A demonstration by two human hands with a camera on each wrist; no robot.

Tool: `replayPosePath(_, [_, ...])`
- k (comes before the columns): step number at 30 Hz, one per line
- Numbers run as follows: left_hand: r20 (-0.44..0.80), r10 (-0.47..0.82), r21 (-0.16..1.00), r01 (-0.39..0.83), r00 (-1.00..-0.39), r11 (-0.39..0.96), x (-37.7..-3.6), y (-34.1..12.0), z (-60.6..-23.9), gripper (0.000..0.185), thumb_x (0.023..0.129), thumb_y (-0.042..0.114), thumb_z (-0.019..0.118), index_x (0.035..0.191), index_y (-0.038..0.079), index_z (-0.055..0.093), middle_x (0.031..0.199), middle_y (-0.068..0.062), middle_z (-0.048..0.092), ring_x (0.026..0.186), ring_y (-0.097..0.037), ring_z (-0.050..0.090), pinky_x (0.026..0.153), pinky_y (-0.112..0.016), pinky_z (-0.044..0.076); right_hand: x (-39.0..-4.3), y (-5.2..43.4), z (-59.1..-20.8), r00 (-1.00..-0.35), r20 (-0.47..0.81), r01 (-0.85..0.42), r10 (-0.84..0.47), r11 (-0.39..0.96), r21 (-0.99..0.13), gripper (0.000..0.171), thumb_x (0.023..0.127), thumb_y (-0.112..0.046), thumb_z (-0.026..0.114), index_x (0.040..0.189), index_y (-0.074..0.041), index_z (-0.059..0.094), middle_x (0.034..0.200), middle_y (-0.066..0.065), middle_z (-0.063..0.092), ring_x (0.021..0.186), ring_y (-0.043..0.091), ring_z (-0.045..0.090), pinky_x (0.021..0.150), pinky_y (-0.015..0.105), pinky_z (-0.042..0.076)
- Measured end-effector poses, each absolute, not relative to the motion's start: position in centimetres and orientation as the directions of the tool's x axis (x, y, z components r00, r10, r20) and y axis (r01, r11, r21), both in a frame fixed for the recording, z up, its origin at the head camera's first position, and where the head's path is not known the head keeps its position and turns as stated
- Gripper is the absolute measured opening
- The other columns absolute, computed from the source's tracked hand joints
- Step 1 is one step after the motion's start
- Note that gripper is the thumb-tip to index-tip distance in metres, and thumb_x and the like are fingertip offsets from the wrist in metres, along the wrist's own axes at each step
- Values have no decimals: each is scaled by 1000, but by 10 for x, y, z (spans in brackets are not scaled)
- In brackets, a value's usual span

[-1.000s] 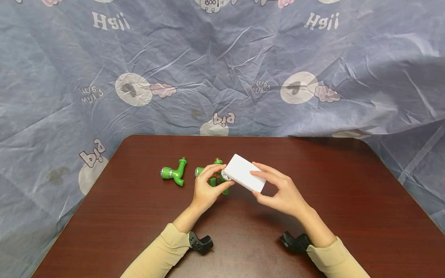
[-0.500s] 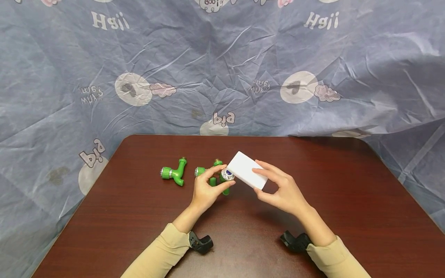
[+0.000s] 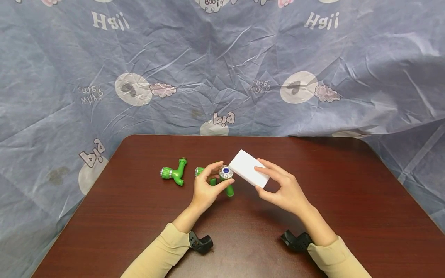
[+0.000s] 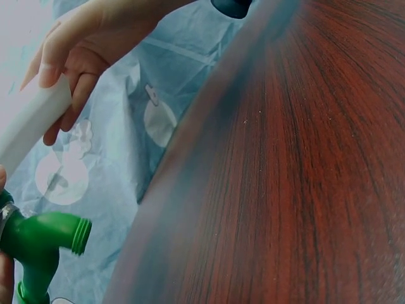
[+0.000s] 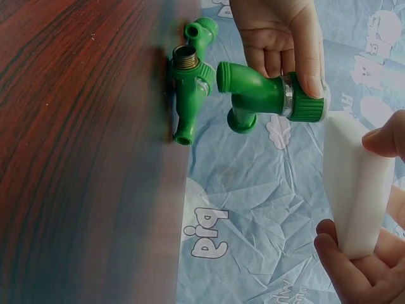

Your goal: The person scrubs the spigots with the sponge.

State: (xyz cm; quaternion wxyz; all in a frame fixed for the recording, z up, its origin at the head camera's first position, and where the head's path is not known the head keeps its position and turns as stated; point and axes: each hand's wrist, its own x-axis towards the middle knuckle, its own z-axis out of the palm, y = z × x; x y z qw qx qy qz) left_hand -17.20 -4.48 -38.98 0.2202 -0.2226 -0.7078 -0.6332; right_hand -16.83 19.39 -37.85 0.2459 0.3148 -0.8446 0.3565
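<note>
My left hand (image 3: 206, 189) grips a green plastic tap (image 3: 225, 181) just above the brown table (image 3: 139, 224); its silver knob with a blue centre (image 3: 226, 172) faces up. In the right wrist view the fingers wrap the held tap (image 5: 266, 95) near its knob. My right hand (image 3: 281, 189) pinches a white sponge block (image 3: 248, 173) between thumb and fingers, its left end right next to the knob. The left wrist view shows the tap's threaded spout (image 4: 44, 234) and the sponge (image 4: 31, 117).
A second green tap (image 3: 174, 174) lies on the table to the left. A third tap (image 3: 199, 171) lies just behind my left hand, seen better in the right wrist view (image 5: 186, 95). A blue printed cloth (image 3: 222, 69) hangs behind the table.
The sponge has slid right and off the tap's knob, which now shows its blue centre. The left hand has turned the tap slightly; the other taps have not moved.
</note>
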Motion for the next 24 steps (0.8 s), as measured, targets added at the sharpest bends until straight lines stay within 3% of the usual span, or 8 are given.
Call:
replayPosePath(5, [608, 28, 788, 608, -793, 98, -173, -46, -391, 53, 67, -5, 81, 116, -5, 61, 100, -19, 63, 86, -22, 60, 68, -47, 53, -169, 194, -378, -677, 641, -712, -363, 542, -446, 47, 71, -13, 74, 117, -15, 66, 132, 3, 54, 113, 19, 56, 87, 14, 41])
replayPosePath(14, [579, 22, 811, 579, -815, 79, -174, -46, -392, 43, 65, -3, 83, 101, -6, 59, 100, -18, 56, 83, -16, 55, 61, -36, 54, -168, 194, -377, -663, 653, -726, -367, 528, -440, 46, 71, -12, 73, 116, -14, 67, 131, 3, 55, 112, 20, 57, 88, 14, 41])
replayPosePath(18, [545, 30, 838, 545, -838, 31, -175, -47, -393, 45, 66, -4, 82, 101, -8, 54, 96, -18, 59, 70, -12, 57, 54, -30, 51, -168, 194, -377, -661, 654, -728, -368, 526, -440, 46, 70, -12, 73, 116, -14, 67, 131, 3, 55, 112, 20, 57, 88, 14, 41])
replayPosePath(21, [556, 45, 830, 557, -830, 15, -175, -47, -394, 39, 70, -5, 79, 102, -9, 56, 94, -21, 57, 57, -16, 55, 50, -28, 49, -168, 194, -377, -667, 649, -723, -366, 529, -445, 46, 71, -12, 73, 116, -14, 67, 131, 4, 55, 112, 19, 57, 88, 14, 41])
replayPosePath(24, [568, 59, 823, 567, -821, -28, -176, -46, -395, 34, 73, -8, 75, 102, -11, 58, 97, -23, 53, 51, -31, 57, 50, -32, 53, -167, 194, -377, -674, 643, -716, -364, 533, -450, 46, 71, -12, 73, 116, -15, 67, 132, 3, 55, 112, 19, 56, 87, 13, 41])
